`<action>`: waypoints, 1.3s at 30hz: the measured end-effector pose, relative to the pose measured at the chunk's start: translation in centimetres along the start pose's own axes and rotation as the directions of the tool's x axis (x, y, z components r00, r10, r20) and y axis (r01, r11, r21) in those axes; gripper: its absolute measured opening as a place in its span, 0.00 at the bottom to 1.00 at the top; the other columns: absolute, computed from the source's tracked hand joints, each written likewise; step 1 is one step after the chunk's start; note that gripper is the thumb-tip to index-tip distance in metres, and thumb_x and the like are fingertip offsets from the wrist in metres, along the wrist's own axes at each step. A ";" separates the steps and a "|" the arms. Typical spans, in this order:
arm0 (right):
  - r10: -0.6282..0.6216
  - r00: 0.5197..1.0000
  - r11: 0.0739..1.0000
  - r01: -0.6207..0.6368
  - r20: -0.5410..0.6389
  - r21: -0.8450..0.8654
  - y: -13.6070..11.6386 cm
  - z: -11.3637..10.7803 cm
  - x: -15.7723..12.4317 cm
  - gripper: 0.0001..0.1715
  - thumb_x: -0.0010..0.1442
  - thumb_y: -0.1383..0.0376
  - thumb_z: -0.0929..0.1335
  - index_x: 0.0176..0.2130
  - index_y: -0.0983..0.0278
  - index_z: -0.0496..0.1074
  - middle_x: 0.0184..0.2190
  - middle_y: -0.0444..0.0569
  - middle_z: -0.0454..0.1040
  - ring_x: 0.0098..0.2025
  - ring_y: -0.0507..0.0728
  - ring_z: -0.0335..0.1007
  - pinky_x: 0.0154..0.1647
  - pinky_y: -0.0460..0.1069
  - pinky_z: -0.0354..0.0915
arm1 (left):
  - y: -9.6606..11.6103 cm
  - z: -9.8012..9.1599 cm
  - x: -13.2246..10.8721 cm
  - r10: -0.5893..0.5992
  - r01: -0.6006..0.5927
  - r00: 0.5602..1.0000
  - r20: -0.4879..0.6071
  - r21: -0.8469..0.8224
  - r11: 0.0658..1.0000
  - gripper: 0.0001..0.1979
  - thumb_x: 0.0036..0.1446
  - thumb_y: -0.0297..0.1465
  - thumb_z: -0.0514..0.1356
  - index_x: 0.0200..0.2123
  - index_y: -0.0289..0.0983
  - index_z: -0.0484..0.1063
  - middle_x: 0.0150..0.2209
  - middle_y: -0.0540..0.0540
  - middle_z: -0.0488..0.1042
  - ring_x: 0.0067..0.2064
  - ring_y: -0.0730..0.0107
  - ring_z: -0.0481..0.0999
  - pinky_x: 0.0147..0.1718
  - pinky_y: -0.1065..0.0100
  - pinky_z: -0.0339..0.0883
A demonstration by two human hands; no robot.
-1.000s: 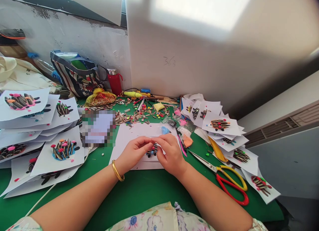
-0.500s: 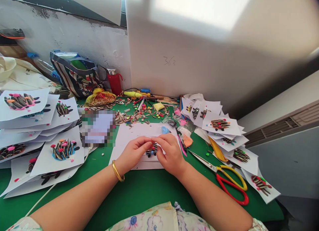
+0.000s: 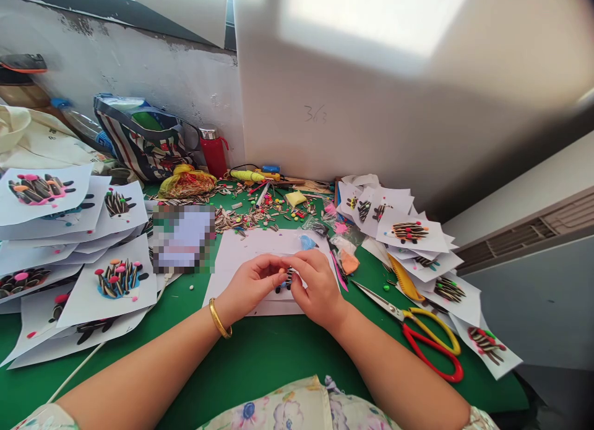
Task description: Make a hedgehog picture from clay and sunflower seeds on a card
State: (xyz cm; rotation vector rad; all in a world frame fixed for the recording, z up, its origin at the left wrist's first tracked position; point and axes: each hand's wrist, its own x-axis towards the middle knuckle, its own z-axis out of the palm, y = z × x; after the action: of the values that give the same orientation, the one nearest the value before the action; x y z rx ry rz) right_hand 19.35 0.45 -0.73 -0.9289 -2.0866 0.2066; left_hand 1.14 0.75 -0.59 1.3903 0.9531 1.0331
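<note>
My left hand and my right hand meet fingertip to fingertip over a white sheet on the green table. Between them lies a small hedgehog picture made of striped sunflower seeds, mostly hidden by my fingers. Both hands are pinched closed at the seeds; what each pinches is too small to make out. A gold bangle is on my left wrist.
Finished seed pictures on paper pile up at the left and at the right. Red and yellow scissors lie to the right of my hand. Loose seeds, a red flask and a striped bag stand behind.
My left fingers have slid a little to the right, closer over the seed picture. My right hand has barely moved.
</note>
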 end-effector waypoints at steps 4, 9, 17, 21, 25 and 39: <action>-0.016 1.000 1.000 0.015 -0.008 -0.002 0.1 0.1 -0.1 0.26 0.58 0.75 0.63 0.54 0.58 0.67 0.44 0.50 0.71 0.46 0.59 0.66 0.48 0.57 0.64 | 0.2 -0.1 -0.1 -0.030 0.029 0.999 0.020 0.064 0.998 0.13 0.57 0.40 0.61 0.32 0.35 0.75 0.29 0.48 0.74 0.32 0.70 0.71 0.35 0.68 0.67; -0.026 1.000 1.000 0.026 -0.011 0.008 -0.1 0.0 0.0 0.25 0.57 0.74 0.64 0.53 0.58 0.68 0.43 0.50 0.71 0.45 0.59 0.66 0.47 0.57 0.64 | 0.3 -0.1 0.0 -0.020 0.019 1.000 0.015 0.017 1.000 0.14 0.51 0.40 0.66 0.28 0.35 0.70 0.28 0.50 0.71 0.32 0.71 0.69 0.34 0.69 0.66; -0.032 1.000 0.999 0.032 -0.001 0.014 -0.2 0.0 0.1 0.23 0.57 0.70 0.67 0.53 0.58 0.69 0.42 0.50 0.71 0.46 0.59 0.67 0.47 0.57 0.64 | 0.4 -0.3 -0.1 0.043 -0.047 0.999 0.032 0.124 0.991 0.25 0.63 0.49 0.50 0.25 0.36 0.69 0.25 0.48 0.69 0.29 0.70 0.67 0.33 0.68 0.64; -0.025 1.000 1.000 0.025 0.005 0.015 -0.2 -0.1 0.1 0.22 0.58 0.68 0.67 0.53 0.58 0.69 0.42 0.50 0.71 0.46 0.59 0.67 0.48 0.57 0.64 | 0.4 -0.4 -0.1 0.038 -0.039 0.999 0.013 0.142 0.989 0.26 0.62 0.50 0.51 0.24 0.36 0.69 0.25 0.48 0.69 0.29 0.70 0.67 0.34 0.67 0.64; -0.024 0.999 0.999 0.023 0.036 0.024 -0.3 -0.1 0.0 0.19 0.59 0.63 0.69 0.51 0.58 0.71 0.41 0.50 0.72 0.45 0.59 0.68 0.47 0.57 0.64 | 0.2 -0.5 -0.1 0.014 -0.015 1.000 0.005 0.149 0.989 0.24 0.57 0.51 0.57 0.24 0.36 0.71 0.25 0.48 0.71 0.30 0.69 0.69 0.33 0.68 0.64; 0.248 0.967 0.962 -0.252 0.048 0.108 3.0 -1.5 0.7 0.06 0.62 0.66 0.66 0.40 0.61 0.73 0.34 0.47 0.76 0.38 0.56 0.71 0.42 0.52 0.66 | -0.2 -1.5 0.7 0.083 -0.019 0.984 -0.160 0.362 0.932 0.19 0.63 0.44 0.51 0.36 0.36 0.75 0.35 0.44 0.75 0.38 0.64 0.73 0.41 0.65 0.67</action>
State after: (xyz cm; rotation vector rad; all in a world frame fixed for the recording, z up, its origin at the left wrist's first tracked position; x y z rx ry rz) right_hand 21.80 2.85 -0.63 -1.1255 -1.9621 0.4711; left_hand -0.11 1.88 -0.69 1.6515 1.2899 1.0670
